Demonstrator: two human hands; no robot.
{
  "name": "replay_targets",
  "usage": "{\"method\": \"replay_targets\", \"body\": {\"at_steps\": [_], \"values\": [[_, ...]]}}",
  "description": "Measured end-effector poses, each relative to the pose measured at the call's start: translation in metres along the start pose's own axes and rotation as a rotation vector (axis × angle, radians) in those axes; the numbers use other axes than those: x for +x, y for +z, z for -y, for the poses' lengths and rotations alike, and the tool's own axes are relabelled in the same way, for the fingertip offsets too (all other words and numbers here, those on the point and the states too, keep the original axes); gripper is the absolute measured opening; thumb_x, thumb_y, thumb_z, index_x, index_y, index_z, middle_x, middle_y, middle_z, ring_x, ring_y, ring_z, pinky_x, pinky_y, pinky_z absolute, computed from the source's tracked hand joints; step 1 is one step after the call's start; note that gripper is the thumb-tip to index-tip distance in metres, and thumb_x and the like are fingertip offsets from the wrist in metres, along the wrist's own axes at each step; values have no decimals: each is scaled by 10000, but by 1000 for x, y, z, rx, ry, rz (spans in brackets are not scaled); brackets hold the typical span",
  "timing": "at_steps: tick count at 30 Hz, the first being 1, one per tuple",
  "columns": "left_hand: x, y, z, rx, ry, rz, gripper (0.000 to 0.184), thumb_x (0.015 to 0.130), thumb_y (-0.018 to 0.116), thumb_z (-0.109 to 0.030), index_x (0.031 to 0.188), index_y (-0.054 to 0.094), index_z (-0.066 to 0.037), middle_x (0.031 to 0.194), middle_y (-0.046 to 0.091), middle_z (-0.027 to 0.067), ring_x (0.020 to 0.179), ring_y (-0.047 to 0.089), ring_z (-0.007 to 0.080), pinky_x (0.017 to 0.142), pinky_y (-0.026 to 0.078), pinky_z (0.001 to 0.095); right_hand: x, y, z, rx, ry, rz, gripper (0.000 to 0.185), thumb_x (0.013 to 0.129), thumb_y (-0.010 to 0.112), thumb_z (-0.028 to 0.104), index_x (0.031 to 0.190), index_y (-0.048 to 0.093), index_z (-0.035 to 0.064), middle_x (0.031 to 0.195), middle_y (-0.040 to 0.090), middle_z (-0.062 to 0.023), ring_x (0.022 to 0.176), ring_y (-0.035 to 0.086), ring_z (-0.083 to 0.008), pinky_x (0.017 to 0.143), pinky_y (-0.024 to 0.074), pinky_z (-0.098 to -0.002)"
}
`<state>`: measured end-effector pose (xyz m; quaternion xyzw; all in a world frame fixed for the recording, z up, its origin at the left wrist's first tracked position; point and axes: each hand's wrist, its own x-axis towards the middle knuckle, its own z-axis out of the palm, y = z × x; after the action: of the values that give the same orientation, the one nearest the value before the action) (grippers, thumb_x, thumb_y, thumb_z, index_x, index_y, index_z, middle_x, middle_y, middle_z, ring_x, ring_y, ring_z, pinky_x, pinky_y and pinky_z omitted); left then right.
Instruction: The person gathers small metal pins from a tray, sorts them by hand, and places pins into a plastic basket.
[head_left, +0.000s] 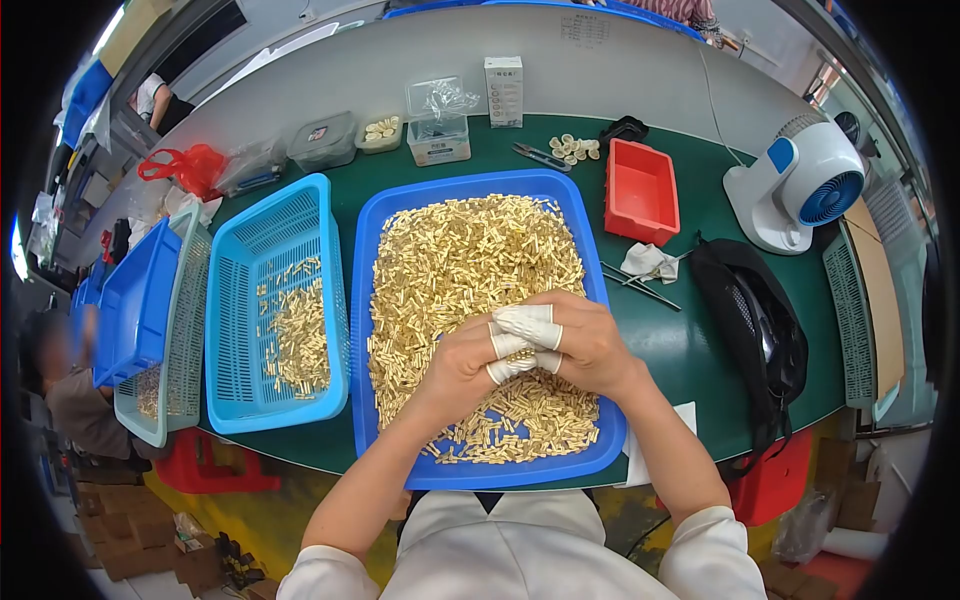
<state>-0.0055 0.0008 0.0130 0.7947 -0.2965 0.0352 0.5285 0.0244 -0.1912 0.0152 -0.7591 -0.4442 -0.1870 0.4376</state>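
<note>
Both hands meet over a blue tray (364, 300) heaped with small brass-coloured metal pieces (470, 250). My left hand (468, 362) and my right hand (585, 340) wear white finger cots on thumbs and fingers. Between the pressed fingertips a few of the brass pieces (524, 354) show, gripped by both hands together. Below the hands, near the tray's front edge, patches of blue bottom show among the loose pieces. To the left stands a light blue slotted basket (222, 300) with a smaller pile of similar pieces (300, 340).
A red bin (641, 190), tweezers (640, 285), a black mesh bag (745, 320) and a white fan (800, 190) stand to the right. Along the back are plastic boxes (325, 140), snips (542, 156) and finger cots (575, 149). A co-worker (85, 400) sits at far left.
</note>
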Motion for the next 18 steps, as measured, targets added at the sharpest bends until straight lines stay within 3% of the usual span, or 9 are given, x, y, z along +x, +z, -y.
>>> {"method": "replay_targets", "body": {"at_steps": [6, 18], "values": [[0, 1, 0, -20, -13, 0, 253, 778, 699, -98, 1025, 682, -53, 1014, 674, 98, 1012, 617, 293, 892, 468, 374, 0, 1, 0, -1, 2, -9, 565, 575, 707, -44, 1127, 655, 63, 1024, 683, -78, 910, 649, -282, 756, 534, -361], [-34, -12, -13, 50, -174, -154, 230, 831, 652, -58, 1057, 676, -23, 1106, 667, 105, 1067, 602, 256, 951, 438, 352, -1, -5, -11, -167, 152, 20, 512, 760, 716, 117, 1245, 559, 72, 1042, 635, -113, 1010, 603, -307, 797, 518, -372]]}}
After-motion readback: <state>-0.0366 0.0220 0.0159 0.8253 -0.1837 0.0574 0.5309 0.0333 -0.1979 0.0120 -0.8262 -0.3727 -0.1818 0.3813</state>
